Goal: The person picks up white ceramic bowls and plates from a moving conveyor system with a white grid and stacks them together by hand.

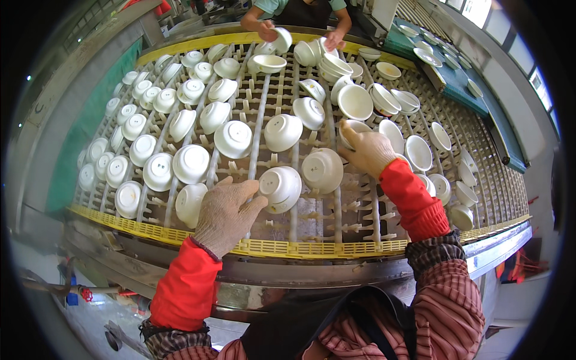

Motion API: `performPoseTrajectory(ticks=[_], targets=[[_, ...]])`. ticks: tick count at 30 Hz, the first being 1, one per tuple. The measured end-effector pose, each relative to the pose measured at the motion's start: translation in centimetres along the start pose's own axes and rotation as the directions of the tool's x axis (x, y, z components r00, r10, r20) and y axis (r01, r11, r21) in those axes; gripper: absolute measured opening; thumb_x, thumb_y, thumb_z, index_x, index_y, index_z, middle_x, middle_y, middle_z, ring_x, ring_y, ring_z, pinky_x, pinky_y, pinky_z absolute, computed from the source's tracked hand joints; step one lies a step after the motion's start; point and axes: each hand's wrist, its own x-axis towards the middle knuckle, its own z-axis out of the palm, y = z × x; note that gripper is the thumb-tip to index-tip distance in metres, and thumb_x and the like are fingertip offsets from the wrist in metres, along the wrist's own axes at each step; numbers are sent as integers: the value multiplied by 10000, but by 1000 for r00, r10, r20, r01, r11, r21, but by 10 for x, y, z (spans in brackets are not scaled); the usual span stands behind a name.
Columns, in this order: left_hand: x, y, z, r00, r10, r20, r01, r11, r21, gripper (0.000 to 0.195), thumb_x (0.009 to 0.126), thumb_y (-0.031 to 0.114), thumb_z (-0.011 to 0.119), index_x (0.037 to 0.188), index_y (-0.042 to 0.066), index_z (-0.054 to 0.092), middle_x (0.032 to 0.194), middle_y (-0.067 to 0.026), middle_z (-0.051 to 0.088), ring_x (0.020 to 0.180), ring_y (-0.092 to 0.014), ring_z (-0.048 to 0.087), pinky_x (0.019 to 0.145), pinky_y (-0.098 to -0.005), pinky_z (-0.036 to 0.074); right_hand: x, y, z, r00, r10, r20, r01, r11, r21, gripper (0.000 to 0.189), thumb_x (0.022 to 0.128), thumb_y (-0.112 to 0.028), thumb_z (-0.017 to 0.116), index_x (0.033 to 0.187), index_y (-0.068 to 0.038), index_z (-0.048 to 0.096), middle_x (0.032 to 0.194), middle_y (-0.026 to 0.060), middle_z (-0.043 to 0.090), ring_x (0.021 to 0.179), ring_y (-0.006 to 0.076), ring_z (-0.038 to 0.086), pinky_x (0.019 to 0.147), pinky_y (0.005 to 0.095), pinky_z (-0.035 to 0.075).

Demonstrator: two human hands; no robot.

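Note:
My left hand (229, 213), in a beige knit glove, is over the near part of a slatted conveyor belt (310, 225). Its spread thumb and forefinger point at the left side of an upside-down white bowl (281, 189); whether they touch it is unclear. Partly behind that hand lies another white bowl (190, 204). My right hand (371, 148), gloved likewise, has its fingers and thumb on the rim of a white bowl (348, 137) that is partly hidden by the hand. Between my hands a further bowl (322, 170) rests bottom up.
Several inverted bowls (158, 172) fill the left side of the belt; tilted and nested bowls (355, 102) crowd the right. Across from me, a co-worker's hands (266, 30) handle bowls. A green side conveyor (463, 94) carries dishes. A yellow edge strip (315, 249) runs along my side.

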Motion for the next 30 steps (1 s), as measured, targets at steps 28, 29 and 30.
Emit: performPoseTrajectory(ticks=[28,29,30], targets=[[145,-22,50,937,-309,-161,330,936,125,620,886,497,686,1253,8,579,1144,-269,684,1109,-435,639,964,-479,480,-124,34,3,946,-189,-264,188,982,-30,312,784,-268,773,961,-57,626,908,135,688,942,307,670,963,440,451],[165,-16,58,923,-365,-118,380,914,144,669,880,510,679,1292,-4,560,1178,-281,675,1131,-428,640,982,-477,476,-125,34,4,949,-188,-252,186,982,-32,302,787,-264,770,948,-57,622,899,130,688,932,304,671,959,438,453],[182,-11,63,902,-425,-81,433,885,171,719,874,524,671,1331,-15,541,1212,-293,666,1152,-422,641,1001,-474,471,-124,33,5,950,-196,-243,194,980,-30,291,789,-260,767,936,-58,618,890,125,688,923,301,673,956,436,454]])
